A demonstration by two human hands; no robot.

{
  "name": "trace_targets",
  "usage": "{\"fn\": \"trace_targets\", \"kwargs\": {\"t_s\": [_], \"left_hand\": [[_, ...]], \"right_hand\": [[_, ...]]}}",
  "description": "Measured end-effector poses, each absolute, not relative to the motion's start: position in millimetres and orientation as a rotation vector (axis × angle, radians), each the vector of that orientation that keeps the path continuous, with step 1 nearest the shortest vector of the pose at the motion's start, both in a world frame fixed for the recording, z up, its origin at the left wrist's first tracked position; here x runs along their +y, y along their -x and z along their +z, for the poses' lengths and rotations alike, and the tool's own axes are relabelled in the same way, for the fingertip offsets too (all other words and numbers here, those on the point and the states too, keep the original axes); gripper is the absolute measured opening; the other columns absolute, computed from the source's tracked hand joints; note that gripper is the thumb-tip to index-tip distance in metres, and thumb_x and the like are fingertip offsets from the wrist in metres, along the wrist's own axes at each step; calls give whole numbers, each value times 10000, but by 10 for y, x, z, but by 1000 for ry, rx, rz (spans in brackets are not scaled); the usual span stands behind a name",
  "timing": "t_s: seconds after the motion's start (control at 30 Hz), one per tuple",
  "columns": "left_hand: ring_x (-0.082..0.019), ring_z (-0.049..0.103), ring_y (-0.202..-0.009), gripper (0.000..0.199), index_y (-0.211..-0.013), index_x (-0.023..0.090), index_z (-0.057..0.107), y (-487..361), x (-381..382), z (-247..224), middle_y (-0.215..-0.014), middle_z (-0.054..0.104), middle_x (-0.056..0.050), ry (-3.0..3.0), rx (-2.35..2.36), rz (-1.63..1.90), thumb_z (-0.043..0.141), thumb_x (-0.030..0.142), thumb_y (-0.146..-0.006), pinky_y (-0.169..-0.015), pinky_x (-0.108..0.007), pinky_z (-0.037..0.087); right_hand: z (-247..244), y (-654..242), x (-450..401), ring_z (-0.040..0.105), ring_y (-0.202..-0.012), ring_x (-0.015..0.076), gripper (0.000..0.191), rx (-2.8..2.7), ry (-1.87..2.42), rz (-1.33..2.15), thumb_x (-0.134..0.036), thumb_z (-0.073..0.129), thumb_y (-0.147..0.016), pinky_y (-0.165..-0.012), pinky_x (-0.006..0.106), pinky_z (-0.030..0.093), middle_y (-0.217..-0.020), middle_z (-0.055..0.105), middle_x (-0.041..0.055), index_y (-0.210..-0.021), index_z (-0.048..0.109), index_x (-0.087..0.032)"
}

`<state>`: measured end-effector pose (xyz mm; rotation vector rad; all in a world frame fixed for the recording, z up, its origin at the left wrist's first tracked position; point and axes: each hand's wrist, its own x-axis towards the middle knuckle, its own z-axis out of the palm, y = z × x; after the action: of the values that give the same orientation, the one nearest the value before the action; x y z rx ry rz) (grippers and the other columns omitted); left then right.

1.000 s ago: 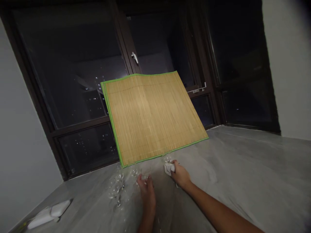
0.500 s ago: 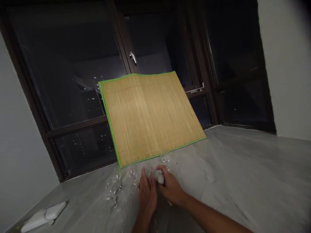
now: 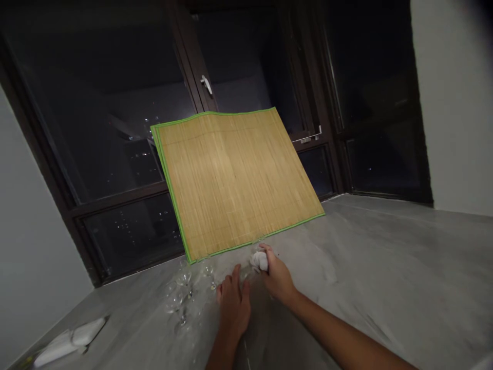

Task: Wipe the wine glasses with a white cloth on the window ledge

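My right hand (image 3: 278, 276) is closed around a crumpled white cloth (image 3: 259, 261), near the lower edge of the bamboo mat. Just left of it, my left hand (image 3: 234, 303) is low over the grey surface, fingers apart and pointing forward; a faint clear glass shape shows beside its fingertips, too blurred to make out. Several clear stemmed glasses stand to the left, among them one glass (image 3: 208, 275) close to my left hand, another (image 3: 185, 280) and a nearer one (image 3: 177, 306). Another clear rim shows behind the cloth, mostly hidden.
A bamboo mat (image 3: 239, 180) with green edging leans against the dark window frame (image 3: 127, 199). The grey marbled surface (image 3: 370, 257) runs to the walls. A white wrapped bundle (image 3: 71, 340) lies at the lower left.
My right hand has moved forward and slightly right with the cloth, away from my left hand. My left hand has stayed nearly in place. The view has shifted slightly.
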<state>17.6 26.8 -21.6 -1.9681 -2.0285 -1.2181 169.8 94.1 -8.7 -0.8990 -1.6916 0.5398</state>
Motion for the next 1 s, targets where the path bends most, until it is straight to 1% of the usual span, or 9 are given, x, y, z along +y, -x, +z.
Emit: {"fn": "trace_targets", "kwargs": {"t_s": [0.1, 0.17, 0.3, 0.4, 0.6, 0.67, 0.77, 0.83, 1.0], "left_hand": [[-243, 527, -1112, 511, -1413, 225, 448, -169, 272, -205, -1121, 607, -102, 1925, -2030, -1217, 310, 424, -963, -1093, -463, 202], [-245, 529, -1095, 511, -1404, 224, 461, -161, 272, -199, -1104, 606, -101, 1902, -2052, -1205, 306, 428, -962, -1089, -472, 208], [-248, 521, -1113, 500, -1377, 234, 500, -163, 267, -188, -1099, 611, -102, 1944, -2037, -1240, 316, 434, -957, -1090, -466, 221], [-248, 527, -1106, 487, -1360, 241, 521, -188, 259, -171, -1102, 617, -99, 1975, -1996, -1265, 340, 433, -951, -1081, -457, 246], [-252, 544, -1056, 474, -1340, 240, 546, -256, 234, -155, -1066, 625, -95, 2013, -1932, -1258, 380, 438, -943, -1056, -462, 282], [-251, 544, -1055, 477, -1349, 238, 536, -266, 232, -166, -1063, 625, -94, 2005, -1937, -1243, 375, 437, -946, -1053, -461, 283], [-250, 543, -1061, 477, -1355, 234, 527, -257, 242, -184, -1070, 623, -97, 1979, -1946, -1195, 366, 430, -951, -1053, -463, 275], [-254, 542, -1074, 468, -1344, 224, 536, -241, 257, -191, -1088, 622, -104, 1946, -1971, -1165, 359, 410, -952, -1051, -465, 272], [-261, 544, -1080, 468, -1319, 200, 550, -210, 289, -184, -1094, 625, -119, 1851, -2048, -1094, 303, 389, -970, -1032, -467, 279]], "right_hand": [[-110, -1697, 969, 623, -897, 194, 705, -1768, 778, 609, -28, 484, -669, -783, 268, 446, -989, 668, 27, -1342, 410, -225], [-105, -1679, 953, 610, -804, 175, 683, -1782, 660, 735, -49, 510, -658, -731, 250, 452, -888, 653, -8, -1312, 432, -228], [-79, -1656, 910, 608, -774, 164, 482, -1679, 528, 1017, -213, 508, -822, -705, 256, 479, -887, 643, -12, -1295, 418, -226], [-96, -1655, 919, 608, -784, 167, 398, -1653, 551, 972, -309, 427, -918, -733, 273, 493, -896, 629, -1, -1304, 400, -214], [-182, -1653, 1004, 581, -1031, 208, 559, -1684, 775, 511, -163, 455, -850, -920, 334, 457, -1180, 560, 100, -1391, 317, -176], [-199, -1652, 1018, 592, -1000, 206, 576, -1723, 794, 472, -132, 445, -836, -890, 324, 465, -1126, 580, 87, -1395, 318, -191], [-207, -1654, 1009, 609, -879, 188, 609, -1789, 779, 508, -95, 463, -792, -816, 298, 466, -988, 610, 31, -1375, 355, -231], [-198, -1656, 987, 604, -835, 175, 606, -1810, 743, 558, -97, 496, -765, -790, 285, 458, -962, 616, 12, -1345, 396, -242], [-160, -1649, 945, 604, -798, 158, 493, -1805, 595, 761, -174, 482, -835, -764, 273, 458, -922, 647, -4, -1322, 431, -226]]}}
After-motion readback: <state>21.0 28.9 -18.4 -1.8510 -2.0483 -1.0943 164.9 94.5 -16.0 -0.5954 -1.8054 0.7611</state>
